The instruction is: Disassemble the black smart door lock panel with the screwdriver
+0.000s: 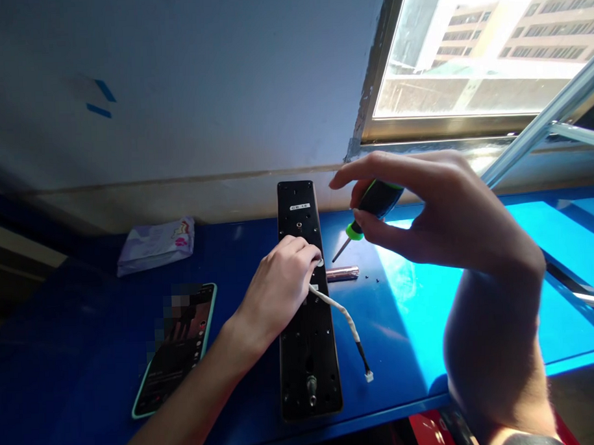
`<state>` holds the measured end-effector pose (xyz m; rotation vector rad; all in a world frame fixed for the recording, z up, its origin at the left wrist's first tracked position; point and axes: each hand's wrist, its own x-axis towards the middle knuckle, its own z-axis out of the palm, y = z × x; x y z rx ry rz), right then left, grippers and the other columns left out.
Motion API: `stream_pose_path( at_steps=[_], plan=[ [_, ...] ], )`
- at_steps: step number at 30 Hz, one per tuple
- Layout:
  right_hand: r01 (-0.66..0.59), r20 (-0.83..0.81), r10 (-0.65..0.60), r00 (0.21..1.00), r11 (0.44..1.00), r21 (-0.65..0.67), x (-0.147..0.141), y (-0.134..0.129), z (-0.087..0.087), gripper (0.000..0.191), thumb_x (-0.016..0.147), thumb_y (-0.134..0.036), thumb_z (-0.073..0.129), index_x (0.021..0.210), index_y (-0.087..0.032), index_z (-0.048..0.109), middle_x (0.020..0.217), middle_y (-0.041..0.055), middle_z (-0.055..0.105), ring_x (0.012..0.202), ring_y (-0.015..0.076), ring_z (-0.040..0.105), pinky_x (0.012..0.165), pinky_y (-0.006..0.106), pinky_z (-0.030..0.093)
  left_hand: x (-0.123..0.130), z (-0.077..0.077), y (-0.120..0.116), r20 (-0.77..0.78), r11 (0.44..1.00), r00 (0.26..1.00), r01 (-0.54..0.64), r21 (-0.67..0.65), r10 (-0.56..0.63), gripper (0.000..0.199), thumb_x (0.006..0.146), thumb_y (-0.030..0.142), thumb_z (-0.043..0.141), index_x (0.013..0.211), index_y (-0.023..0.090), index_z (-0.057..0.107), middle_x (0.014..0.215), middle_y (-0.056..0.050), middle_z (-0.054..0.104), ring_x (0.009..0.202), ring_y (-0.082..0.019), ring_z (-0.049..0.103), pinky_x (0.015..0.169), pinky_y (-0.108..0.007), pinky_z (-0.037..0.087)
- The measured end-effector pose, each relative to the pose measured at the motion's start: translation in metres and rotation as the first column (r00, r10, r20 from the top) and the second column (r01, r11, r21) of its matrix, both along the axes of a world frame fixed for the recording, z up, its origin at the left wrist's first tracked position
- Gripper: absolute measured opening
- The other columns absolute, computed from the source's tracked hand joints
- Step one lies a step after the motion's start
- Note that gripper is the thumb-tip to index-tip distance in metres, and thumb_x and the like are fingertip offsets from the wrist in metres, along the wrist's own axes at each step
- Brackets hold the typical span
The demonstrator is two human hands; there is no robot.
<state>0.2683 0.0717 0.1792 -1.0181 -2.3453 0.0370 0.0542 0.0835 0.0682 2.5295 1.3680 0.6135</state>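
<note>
A long black panel point(310, 352) lies on the blue table, bearing small labels, screw holes and a metal post near its front end. Over its middle, my left hand point(284, 275) is closed, fingertips pressed down against the panel; a small white bit shows at them, and what they pinch is hidden. From under that hand a white-sleeved cable point(346, 318) runs right, ending in a white connector on the table. Raised to the right of the panel, my right hand point(413, 212) grips a screwdriver point(381, 200) with a black and green handle, its tip pointing down-left, apart from the panel.
A shiny copper-coloured cylinder point(342, 273) sticks out from the panel's right side, with tiny dark screws point(372, 279) beside it. Left are a phone point(184, 350) and a purple packet point(156, 245). A metal ladder point(541, 123) stands right, by the window.
</note>
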Motion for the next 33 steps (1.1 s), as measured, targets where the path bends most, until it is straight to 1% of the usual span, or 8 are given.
stream_pose_path(
  at_steps=[4,7,11,16,23,30,33],
  plan=[
    [-0.019,0.004,0.019,1.000,1.000,0.004,-0.002,0.000,0.000,0.030,0.090,-0.020,0.062,0.118,-0.027,0.071,0.093,-0.0012,0.079,0.078,0.0179,0.074,0.073,0.033,0.056,0.000,0.001,0.000,0.001,1.000,1.000,0.014,-0.007,-0.014,0.014,0.099,0.010,0.064,0.101,0.014,0.077,0.102,-0.008,0.075,0.102,-0.023,0.071,0.094,-0.039,0.060],
    [-0.031,0.004,0.031,0.999,1.000,0.002,-0.002,0.001,-0.001,0.030,0.090,-0.020,0.064,0.118,-0.025,0.071,0.093,-0.0004,0.080,0.078,0.0180,0.074,0.072,0.032,0.055,0.001,0.001,0.001,-0.009,1.000,1.000,0.021,-0.009,-0.021,0.014,0.099,0.010,0.064,0.100,0.014,0.077,0.101,-0.009,0.075,0.101,-0.024,0.070,0.092,-0.039,0.060],
    [-0.049,-0.012,0.050,0.999,0.998,0.045,-0.003,0.002,-0.003,0.029,0.089,-0.018,0.065,0.118,-0.021,0.072,0.092,0.0004,0.080,0.076,0.0166,0.073,0.069,0.031,0.054,0.004,0.001,0.001,-0.044,1.000,0.999,0.025,0.011,-0.025,0.016,0.100,0.009,0.061,0.099,0.013,0.077,0.100,-0.009,0.075,0.101,-0.025,0.069,0.090,-0.039,0.060],
    [-0.059,-0.015,0.060,0.998,0.997,0.050,-0.006,0.004,-0.007,0.029,0.090,-0.018,0.065,0.118,-0.020,0.072,0.091,-0.0006,0.078,0.075,0.0146,0.072,0.068,0.029,0.053,0.006,0.001,0.000,-0.087,0.999,0.996,0.023,0.026,-0.021,0.021,0.097,0.001,0.058,0.097,0.013,0.076,0.100,-0.009,0.074,0.101,-0.025,0.068,0.089,-0.038,0.058],
    [-0.057,-0.012,0.057,0.998,0.997,0.052,-0.006,0.002,-0.007,0.029,0.090,-0.018,0.063,0.118,-0.023,0.071,0.091,-0.0010,0.078,0.076,0.0144,0.072,0.069,0.028,0.054,0.005,-0.004,0.000,-0.067,0.999,0.997,0.040,0.036,-0.037,0.023,0.095,-0.003,0.055,0.096,0.014,0.071,0.100,-0.009,0.071,0.100,-0.024,0.066,0.090,-0.037,0.056],
    [-0.060,-0.009,0.060,0.998,0.997,0.047,-0.006,0.002,-0.006,0.029,0.090,-0.018,0.063,0.118,-0.022,0.071,0.090,-0.0004,0.078,0.075,0.0146,0.071,0.068,0.029,0.054,0.005,-0.008,-0.001,-0.113,0.997,0.993,0.049,0.052,-0.043,0.022,0.097,-0.001,0.053,0.099,0.014,0.069,0.104,-0.010,0.070,0.102,-0.025,0.063,0.091,-0.038,0.055],
    [-0.067,-0.016,0.067,0.998,0.997,0.043,-0.005,0.003,-0.005,0.029,0.089,-0.017,0.064,0.118,-0.020,0.072,0.090,0.0002,0.078,0.075,0.0150,0.072,0.069,0.029,0.054,0.004,-0.011,-0.002,-0.119,0.995,0.992,0.050,0.082,-0.040,0.021,0.098,0.000,0.053,0.101,0.014,0.070,0.104,-0.010,0.070,0.102,-0.026,0.063,0.092,-0.039,0.054]
  ],
)
